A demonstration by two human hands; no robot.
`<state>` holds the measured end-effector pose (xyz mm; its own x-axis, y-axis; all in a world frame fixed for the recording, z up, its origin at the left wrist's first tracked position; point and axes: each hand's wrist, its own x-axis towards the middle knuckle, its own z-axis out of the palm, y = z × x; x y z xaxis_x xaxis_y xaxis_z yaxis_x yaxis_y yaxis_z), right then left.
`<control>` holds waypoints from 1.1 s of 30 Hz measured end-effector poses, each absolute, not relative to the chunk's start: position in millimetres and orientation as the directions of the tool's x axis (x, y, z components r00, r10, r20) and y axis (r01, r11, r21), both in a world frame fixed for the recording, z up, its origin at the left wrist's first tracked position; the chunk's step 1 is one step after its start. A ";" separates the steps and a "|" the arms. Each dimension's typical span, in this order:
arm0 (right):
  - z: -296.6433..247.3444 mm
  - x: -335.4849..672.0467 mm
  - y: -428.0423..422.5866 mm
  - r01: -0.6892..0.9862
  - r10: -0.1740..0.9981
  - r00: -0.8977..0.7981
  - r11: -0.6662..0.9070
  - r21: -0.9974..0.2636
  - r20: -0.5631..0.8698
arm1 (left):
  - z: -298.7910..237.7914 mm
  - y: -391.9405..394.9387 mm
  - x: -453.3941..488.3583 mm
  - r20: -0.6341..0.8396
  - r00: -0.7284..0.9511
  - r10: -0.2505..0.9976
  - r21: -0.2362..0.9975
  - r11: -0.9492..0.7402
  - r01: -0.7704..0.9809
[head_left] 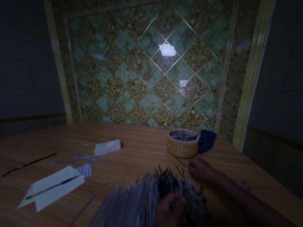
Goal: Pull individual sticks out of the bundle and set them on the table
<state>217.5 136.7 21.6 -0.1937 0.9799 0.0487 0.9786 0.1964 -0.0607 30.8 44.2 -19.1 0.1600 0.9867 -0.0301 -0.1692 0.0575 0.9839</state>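
Observation:
A large heap of slim pale sticks, seemingly in clear sleeves, lies at the bottom middle, with dark thin sticks in its centre. Over the heap, my left hand is closed with curled fingers; what it grips is hidden. To the right, my right hand is closed just in front of the woven basket. A thin dark stick runs from its fingertips toward the basket's foot. More slim wrapped sticks fill the basket.
A dark blue cloth lies beside the basket. On the left of the wooden table are a white box, a folded paper with a dark brush-like stick on it, and another dark stick. A tiled wall stands behind.

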 end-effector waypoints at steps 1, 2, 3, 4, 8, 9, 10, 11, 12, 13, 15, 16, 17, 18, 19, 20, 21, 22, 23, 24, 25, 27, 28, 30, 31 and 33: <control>29.8 223.7 124.4 0.968 0.966 -0.244 0.247 -0.032 0.084 | -19.4 43.8 31.4 -0.012 0.154 0.988 0.986 0.037 -0.161; 37.8 230.3 111.7 0.957 0.951 -0.289 0.291 0.000 0.110 | -19.9 43.2 32.3 0.006 0.149 0.989 0.988 0.017 -0.155; 45.6 237.0 98.9 0.944 0.935 -0.329 0.327 0.034 0.131 | -20.4 42.4 33.2 0.023 0.148 0.989 0.988 0.000 -0.152; 53.1 243.6 86.5 0.932 0.921 -0.363 0.357 0.062 0.140 | -20.6 41.4 34.1 0.042 0.147 0.988 0.989 -0.020 -0.147; 78.4 264.2 44.8 0.887 0.881 -0.445 0.409 0.214 0.159 | -17.4 35.0 36.1 0.113 0.158 0.981 0.990 -0.097 -0.104; 83.2 267.6 37.5 0.876 0.876 -0.456 0.410 0.254 0.158 | -15.8 33.2 36.2 0.107 0.185 0.977 0.991 -0.090 -0.099; 87.0 270.4 31.7 0.865 0.873 -0.462 0.405 0.296 0.154 | -14.4 31.4 36.1 0.101 0.221 0.970 0.992 -0.082 -0.094; 89.9 272.9 27.3 0.853 0.870 -0.468 0.401 0.334 0.151 | -13.3 29.7 36.1 0.097 0.257 0.962 0.993 -0.076 -0.091; 91.8 275.1 24.2 0.840 0.865 -0.478 0.401 0.365 0.150 | -12.8 28.3 36.3 0.099 0.285 0.953 0.993 -0.077 -0.089; 92.8 277.3 22.1 0.825 0.857 -0.492 0.402 0.397 0.155 | -13.0 27.2 36.7 0.111 0.303 0.946 0.992 -0.087 -0.092; 92.6 281.5 20.1 0.782 0.825 -0.539 0.417 0.463 0.168 | -15.0 25.8 38.2 0.156 0.301 0.941 0.986 -0.132 -0.099; 91.9 283.5 19.6 0.763 0.806 -0.565 0.430 0.482 0.177 | -16.4 25.4 39.1 0.173 0.291 0.941 0.984 -0.152 -0.095; 91.2 285.3 19.2 0.749 0.789 -0.585 0.439 0.497 0.185 | -17.8 25.2 40.0 0.185 0.279 0.942 0.982 -0.168 -0.083; 90.5 286.7 18.8 0.738 0.778 -0.598 0.441 0.511 0.192 | -18.8 25.1 40.6 0.193 0.272 0.943 0.981 -0.183 -0.062; 90.0 287.8 18.4 0.730 0.769 -0.608 0.442 0.521 0.199 | -19.3 25.0 40.9 0.197 0.271 0.942 0.980 -0.194 -0.039; 89.8 288.6 17.9 0.724 0.762 -0.615 0.443 0.529 0.203 | -19.3 24.8 40.9 0.197 0.275 0.941 0.980 -0.200 -0.016; 89.7 289.1 17.6 0.720 0.759 -0.617 0.440 0.537 0.205 | -18.6 24.5 40.5 0.198 0.286 0.938 0.978 -0.207 0.003; 90.0 289.3 17.3 0.713 0.754 -0.623 0.439 0.547 0.207 | -17.4 24.1 39.8 0.200 0.307 0.931 0.976 -0.217 0.023; 90.6 289.2 17.0 0.703 0.748 -0.632 0.441 0.557 0.205 | -15.8 23.5 38.9 0.201 0.326 0.924 0.973 -0.228 0.045; 91.6 288.8 16.7 0.691 0.740 -0.642 0.446 0.568 0.201 | -13.9 22.9 38.1 0.199 0.344 0.918 0.970 -0.235 0.067; 93.1 288.2 16.4 0.677 0.733 -0.652 0.449 0.584 0.193 | -12.0 22.2 37.4 0.193 0.361 0.912 0.968 -0.238 0.084; 97.5 285.6 15.3 0.643 0.724 -0.667 0.443 0.624 0.174 | -8.4 20.7 36.7 0.175 0.399 0.900 0.967 -0.233 0.101; 100.3 283.7 14.5 0.626 0.720 -0.675 0.441 0.643 0.163 | -7.1 19.9 36.8 0.163 0.417 0.894 0.969 -0.224 0.101; 106.2 278.9 12.7 0.596 0.706 -0.692 0.442 0.670 0.150 | -6.1 18.3 37.9 0.132 0.447 0.885 0.976 -0.194 0.096; 108.9 276.4 12.0 0.585 0.695 -0.703 0.445 0.678 0.150 | -6.5 17.6 38.8 0.112 0.455 0.883 0.981 -0.171 0.091; 112.9 271.8 11.4 0.571 0.673 -0.722 0.449 0.687 0.161 | -8.7 16.7 41.0 0.076 0.458 0.885 0.991 -0.119 0.064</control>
<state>271.8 11.4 112.9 -0.7223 0.6725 0.1610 0.5714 0.4493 0.6867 41.0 16.7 -8.7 0.4584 0.8854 0.0763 0.0641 -0.1186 0.9909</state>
